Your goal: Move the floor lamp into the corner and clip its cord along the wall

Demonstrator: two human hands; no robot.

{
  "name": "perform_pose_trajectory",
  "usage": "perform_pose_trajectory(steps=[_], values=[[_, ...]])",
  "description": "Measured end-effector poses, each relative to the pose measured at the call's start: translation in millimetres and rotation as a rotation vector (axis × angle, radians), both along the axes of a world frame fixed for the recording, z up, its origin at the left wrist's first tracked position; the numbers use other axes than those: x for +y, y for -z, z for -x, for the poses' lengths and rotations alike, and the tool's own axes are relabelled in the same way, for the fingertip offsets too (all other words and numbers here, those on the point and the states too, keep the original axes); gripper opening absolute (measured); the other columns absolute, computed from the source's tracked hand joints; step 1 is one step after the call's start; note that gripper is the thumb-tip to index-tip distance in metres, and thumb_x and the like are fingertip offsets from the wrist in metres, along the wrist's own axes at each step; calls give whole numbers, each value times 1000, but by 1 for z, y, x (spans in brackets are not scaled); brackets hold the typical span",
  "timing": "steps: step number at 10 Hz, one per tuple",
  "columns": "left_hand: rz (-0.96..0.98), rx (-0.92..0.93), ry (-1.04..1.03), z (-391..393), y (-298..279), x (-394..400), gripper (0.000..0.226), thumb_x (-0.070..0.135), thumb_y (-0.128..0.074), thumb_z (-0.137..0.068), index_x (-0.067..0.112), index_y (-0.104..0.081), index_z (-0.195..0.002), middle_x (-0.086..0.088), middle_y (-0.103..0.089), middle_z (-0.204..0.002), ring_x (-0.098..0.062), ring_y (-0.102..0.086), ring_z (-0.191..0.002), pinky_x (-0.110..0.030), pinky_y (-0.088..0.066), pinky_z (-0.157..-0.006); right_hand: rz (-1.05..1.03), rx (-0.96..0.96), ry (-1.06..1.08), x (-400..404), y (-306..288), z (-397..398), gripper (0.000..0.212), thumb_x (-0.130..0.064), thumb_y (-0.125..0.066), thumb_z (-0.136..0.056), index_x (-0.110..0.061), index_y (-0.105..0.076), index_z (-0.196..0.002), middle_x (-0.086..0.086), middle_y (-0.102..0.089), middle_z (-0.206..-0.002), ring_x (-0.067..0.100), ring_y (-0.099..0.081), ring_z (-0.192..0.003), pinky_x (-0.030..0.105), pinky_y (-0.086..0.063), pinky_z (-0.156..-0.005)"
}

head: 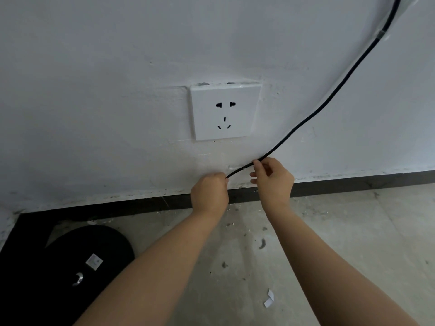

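Note:
A thin black cord (pixel 329 100) runs down the white wall from the top right to a spot just below the wall socket (pixel 224 111). My left hand (pixel 209 192) is closed around the cord's lower end, low against the wall. My right hand (pixel 273 176) pinches the same cord a little higher and to the right. Between the two hands a short stretch of cord lies against the wall. Near the top right a clear clip (pixel 382 34) holds the cord to the wall. The lamp's round black base (pixel 87 262) sits on the floor at the lower left, in the corner.
A dark skirting strip (pixel 353 184) runs along the foot of the wall. The concrete floor (pixel 353 231) is dusty, with a small piece of white backing paper (pixel 269 298) lying near the bottom centre. A white sticker (pixel 94 261) and a metal fitting (pixel 78 278) mark the lamp base.

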State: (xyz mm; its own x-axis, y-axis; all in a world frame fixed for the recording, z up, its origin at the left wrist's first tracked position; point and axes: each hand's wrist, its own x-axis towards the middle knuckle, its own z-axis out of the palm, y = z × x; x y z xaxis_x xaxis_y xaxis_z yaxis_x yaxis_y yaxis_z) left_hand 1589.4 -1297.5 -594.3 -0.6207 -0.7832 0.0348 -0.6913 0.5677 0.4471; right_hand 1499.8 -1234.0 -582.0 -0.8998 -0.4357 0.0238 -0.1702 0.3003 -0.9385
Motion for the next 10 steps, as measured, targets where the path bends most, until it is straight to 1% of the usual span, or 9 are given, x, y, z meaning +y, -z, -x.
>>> perform_pose_trajectory(steps=[1, 2, 3, 4, 5, 6, 7, 9, 10], values=[[-6, 31, -6, 0, 3, -1, 26, 13, -47, -97, -3, -63, -84, -19, -68, -89, -31, -60, -81, -28, -32, -57, -36, 58, -27, 2, 0, 4, 18, -12, -55, -86, 3, -62, -79, 17, -65, -68, 30, -63, -65, 45, -56, -70], [0, 37, 65, -5, 2, -9, 18, 3, -50, -92, -5, -64, -82, -21, -69, -88, -31, -61, -80, -29, -39, -59, -67, 94, -16, 4, 2, 7, 19, -14, -54, -87, 2, -61, -79, 16, -64, -68, 35, -65, -71, 42, -55, -70], [112, 49, 128, -13, -8, -13, 9, -8, -57, -82, -7, -66, -80, -25, -69, -84, -35, -63, -78, -38, -50, -64, -76, 70, 25, 6, 3, 11, 19, -15, -53, -87, 2, -60, -81, 19, -66, -74, 35, -64, -74, 49, -56, -74], [241, 55, 171, -19, -20, -13, 12, -13, -76, -62, -8, -66, -66, -26, -69, -65, -36, -66, -62, -40, -53, -57, -87, 51, 34, 8, 4, 11, 20, -17, -52, -88, 0, -60, -83, 13, -61, -73, 34, -64, -75, 51, -56, -74], [350, -5, 188, -25, -28, -13, 24, -6, -87, -49, -3, -65, -59, -20, -68, -58, -32, -66, -55, -37, -54, -56, -91, 12, 36, 8, 2, 10, 20, -18, -51, -88, 0, -59, -83, 10, -59, -73, 34, -65, -77, 52, -55, -75], [416, -35, 184, -31, -32, -14, 25, -11, -86, -46, -1, -64, -55, -17, -66, -55, -30, -65, -53, -34, -54, -55, -109, -24, 84, 11, 0, 15, 21, -18, -48, -90, 1, -57, -84, 11, -58, -75, 36, -65, -79, 54, -55, -76], [431, -50, 214, -39, -36, -18, 25, -17, -82, -45, -3, -63, -53, -18, -64, -53, -30, -63, -50, -34, -53, -51, -124, -73, 90, 12, -3, 18, 21, -18, -47, -90, 0, -57, -85, 15, -60, -77, 37, -65, -82, 55, -54, -79], [370, -83, 272, -52, -46, -19, 18, -19, -77, -52, -7, -63, -55, -23, -64, -54, -34, -62, -49, -37, -51, -45, -104, -166, 92, 12, -8, 16, 27, -20, -46, -90, 3, -58, -85, 25, -66, -88, 38, -64, -85, 55, -53, -82], [404, -21, 291, -54, -49, -17, 9, -15, -68, -62, -9, -63, -57, -25, -63, -55, -34, -62, -51, -39, -52, -45, -108, -183, 80, 15, -10, 15, 28, -23, -46, -90, 2, -58, -83, 22, -64, -84, 37, -64, -85, 53, -54, -83]])
